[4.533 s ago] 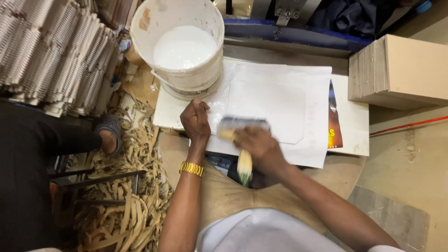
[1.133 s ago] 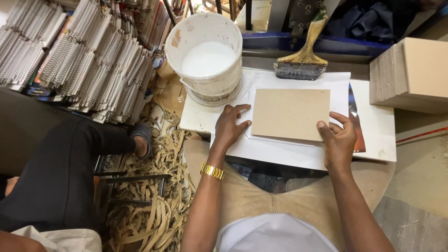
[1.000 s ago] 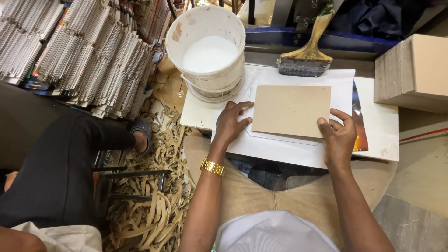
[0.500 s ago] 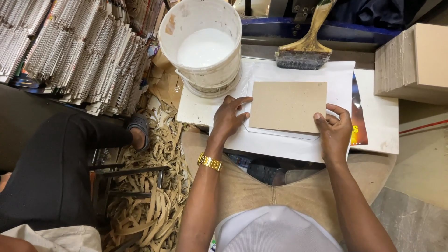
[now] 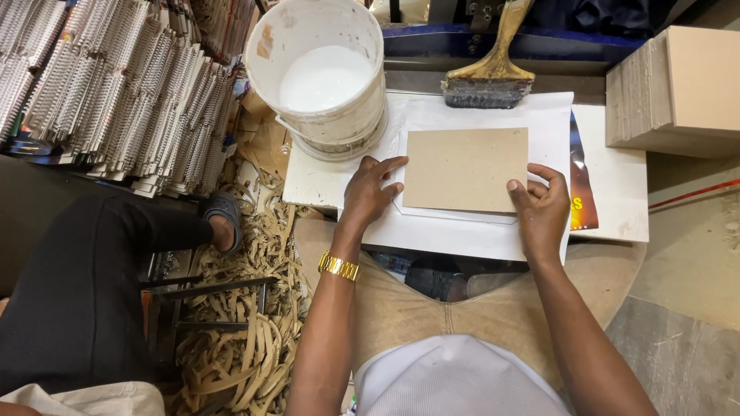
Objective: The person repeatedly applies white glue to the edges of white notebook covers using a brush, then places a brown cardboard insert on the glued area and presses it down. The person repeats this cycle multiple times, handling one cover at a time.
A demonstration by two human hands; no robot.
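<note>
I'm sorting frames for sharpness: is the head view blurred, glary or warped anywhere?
Head view: sharp on both hands, the left hand and right hand, and the brown board; even light, soft shadows; mild sheen on the white liquid in the bucket; edges bow slightly toward the frame corners.

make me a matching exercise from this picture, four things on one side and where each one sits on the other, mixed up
Things:
1. brown board
2. brush
3. white bucket
4. stack of boards

Places:
A. far right, on the raised surface
B. between the left hand and the right hand, on the white sheet
C. at the far edge of the white sheet, handle pointing away
D. left of the sheet's far corner, holding white liquid

Pairs: 1-B, 2-C, 3-D, 4-A
</note>
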